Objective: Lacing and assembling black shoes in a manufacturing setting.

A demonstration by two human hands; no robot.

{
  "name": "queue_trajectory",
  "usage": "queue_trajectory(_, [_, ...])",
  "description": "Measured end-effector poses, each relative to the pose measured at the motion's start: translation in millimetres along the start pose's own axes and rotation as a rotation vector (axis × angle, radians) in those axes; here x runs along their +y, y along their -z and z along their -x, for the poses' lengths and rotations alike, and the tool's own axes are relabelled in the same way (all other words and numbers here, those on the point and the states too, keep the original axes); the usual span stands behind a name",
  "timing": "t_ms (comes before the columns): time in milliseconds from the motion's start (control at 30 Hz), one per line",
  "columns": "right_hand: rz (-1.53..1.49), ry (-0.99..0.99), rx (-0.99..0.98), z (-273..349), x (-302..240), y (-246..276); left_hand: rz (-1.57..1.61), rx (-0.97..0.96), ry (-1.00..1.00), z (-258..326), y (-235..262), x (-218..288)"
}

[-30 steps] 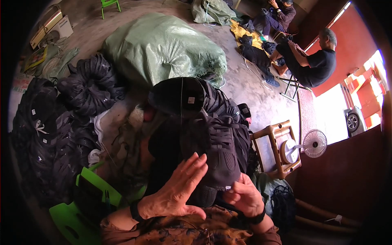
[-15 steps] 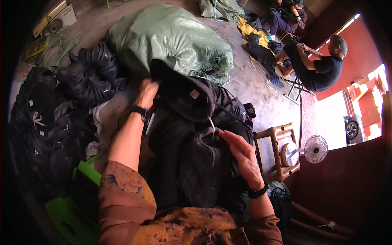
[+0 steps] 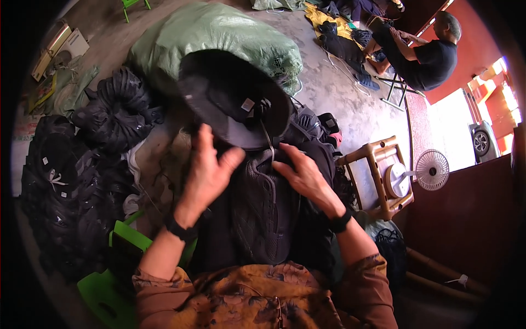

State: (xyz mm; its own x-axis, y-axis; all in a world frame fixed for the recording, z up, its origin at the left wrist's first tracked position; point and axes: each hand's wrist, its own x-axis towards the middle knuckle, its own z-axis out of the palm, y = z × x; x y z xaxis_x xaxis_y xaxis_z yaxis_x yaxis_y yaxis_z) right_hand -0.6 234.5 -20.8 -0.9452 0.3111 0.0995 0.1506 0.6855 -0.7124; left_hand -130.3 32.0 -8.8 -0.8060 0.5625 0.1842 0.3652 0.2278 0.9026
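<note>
A black wide-brimmed hat [image 3: 230, 96] with a small tag and a grey neck flap lies on my lap, brim away from me. My left hand [image 3: 208, 170] rests flat on the fabric just below the brim, fingers spread. My right hand [image 3: 304, 175] presses on the dark mesh flap [image 3: 263, 214] beside the hat's cord. Both wrists wear black bands. My sleeves are brown with a floral print.
Heaps of black hats [image 3: 71, 181] lie at my left, by a green plastic stool [image 3: 115, 274]. A big green sack [image 3: 213, 33] sits behind the hat. A wooden stool with a small fan [image 3: 400, 178] stands at right. A person in black [image 3: 422, 55] sits far right.
My left hand has drawn back from the far brim to just below it. My right hand has moved up onto the flap. The hat sits higher and more open toward me.
</note>
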Motion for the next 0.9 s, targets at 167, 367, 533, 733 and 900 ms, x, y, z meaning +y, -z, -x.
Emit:
queue_trajectory(167, [0.065, -0.150, -0.109, -19, -16, -4, -0.064, -0.136, -0.178, 43, -47, 16])
queue_trajectory(367, [0.174, 0.045, 0.114, 1, -41, 1, 0.287, -0.271, 0.040, 53, -17, 20])
queue_trajectory(533, [0.020, -0.007, 0.037, -8, -37, 18, 0.443, -0.298, 0.042, 41, -16, 11])
queue_trajectory(733, [-0.764, -0.154, -0.102, 13, 0, 44, 0.598, -0.370, 0.134, 37, -13, 9])
queue_trajectory(900, [-0.918, -0.376, 0.253, 96, 110, 64, 0.527, -0.338, 0.100, 42, -3, 21])
